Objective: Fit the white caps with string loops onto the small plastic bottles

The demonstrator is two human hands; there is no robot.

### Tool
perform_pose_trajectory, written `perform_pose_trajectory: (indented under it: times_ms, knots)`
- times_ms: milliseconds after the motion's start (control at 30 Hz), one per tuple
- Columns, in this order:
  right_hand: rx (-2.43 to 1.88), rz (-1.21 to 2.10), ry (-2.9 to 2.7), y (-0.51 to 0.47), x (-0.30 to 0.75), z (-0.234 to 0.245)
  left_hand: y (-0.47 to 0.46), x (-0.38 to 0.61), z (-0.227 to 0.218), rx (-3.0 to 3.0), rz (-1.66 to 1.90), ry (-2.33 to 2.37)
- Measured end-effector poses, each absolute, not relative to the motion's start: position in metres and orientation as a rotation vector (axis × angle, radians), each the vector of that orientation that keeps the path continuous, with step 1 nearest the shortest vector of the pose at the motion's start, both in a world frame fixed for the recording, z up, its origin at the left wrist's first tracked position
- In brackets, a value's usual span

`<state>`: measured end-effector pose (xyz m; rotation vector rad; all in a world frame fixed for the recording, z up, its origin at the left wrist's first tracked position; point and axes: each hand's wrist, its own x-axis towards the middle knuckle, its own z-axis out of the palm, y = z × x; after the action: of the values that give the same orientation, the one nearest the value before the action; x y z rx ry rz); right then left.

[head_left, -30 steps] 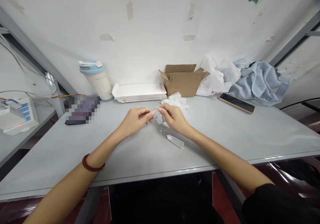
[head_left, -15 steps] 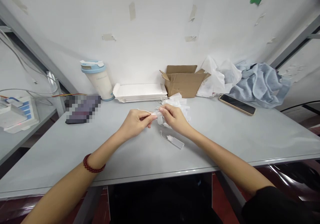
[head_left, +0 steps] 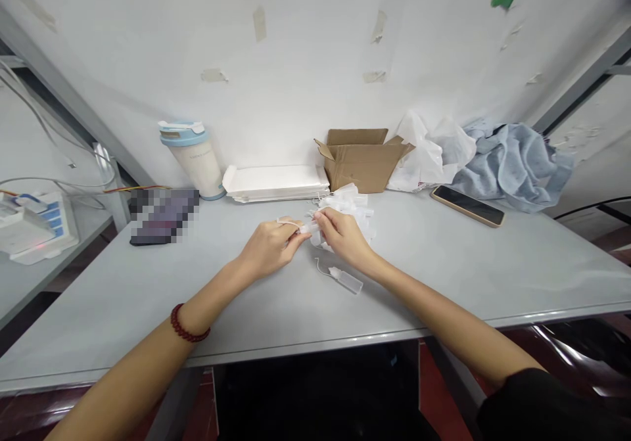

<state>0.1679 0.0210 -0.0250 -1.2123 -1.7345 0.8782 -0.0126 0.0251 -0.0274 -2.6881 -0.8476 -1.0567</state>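
Between my two hands is a small clear plastic bottle with a thin white cord at its left end. My left hand pinches the cord end, and the cord shows above its fingers. The right end of the bottle is gripped by my right hand, whose fingers hide part of it. Behind my right hand lies a heap of similar clear bottles with cords. One separate bottle, its white cord curling off to the left, lies on the grey table in front of my right hand.
Along the wall stand a cream tumbler with a blue lid, a stack of flat white boxes, an open cardboard box, a white plastic bag and a light blue cloth. A phone lies at the right.
My left hand has turned slightly and shifted its fingers at the bottle's cord end. My right hand keeps its hold, almost in place. The separate bottle lies where it was.
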Motion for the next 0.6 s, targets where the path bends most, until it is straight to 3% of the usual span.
perform_pose_trajectory:
  times_ms: [267, 600]
  knots:
    - [-0.851, 0.127, -2.117, 0.02, 0.173, -0.025, 0.015, -0.006, -0.004, -2.992, -1.339, -1.574]
    - [-0.824, -0.032, -2.146, 0.027, 0.175, -0.034, 0.016, -0.007, 0.002, -3.152, -1.498, -1.857]
